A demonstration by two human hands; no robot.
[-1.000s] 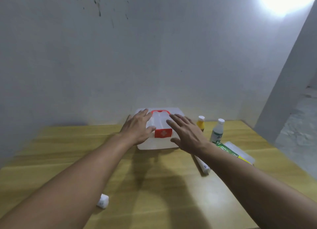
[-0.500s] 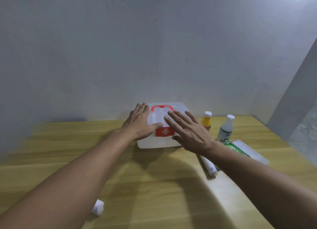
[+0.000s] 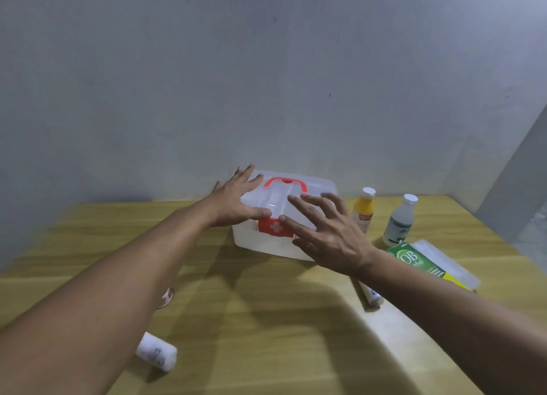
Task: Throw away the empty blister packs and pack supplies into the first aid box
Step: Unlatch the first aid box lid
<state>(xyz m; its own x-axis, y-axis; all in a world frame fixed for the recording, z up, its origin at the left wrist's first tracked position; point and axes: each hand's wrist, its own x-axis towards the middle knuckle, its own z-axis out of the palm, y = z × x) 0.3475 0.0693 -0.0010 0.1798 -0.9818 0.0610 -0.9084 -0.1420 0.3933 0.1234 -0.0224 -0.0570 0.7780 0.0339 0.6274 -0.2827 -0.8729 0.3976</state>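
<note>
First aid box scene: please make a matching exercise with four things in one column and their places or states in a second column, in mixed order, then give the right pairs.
Things:
1. first aid box
2. yellow bottle
3. bandage roll
4. green carton

Places or states:
A. lies on the table near the left forearm, closest to the camera
B. stands upright just right of the box
C. lid closed, left hand resting on it
D. lies flat beside the right wrist, below the white bottle

Pairs: 1-C, 2-B, 3-A, 4-D
</note>
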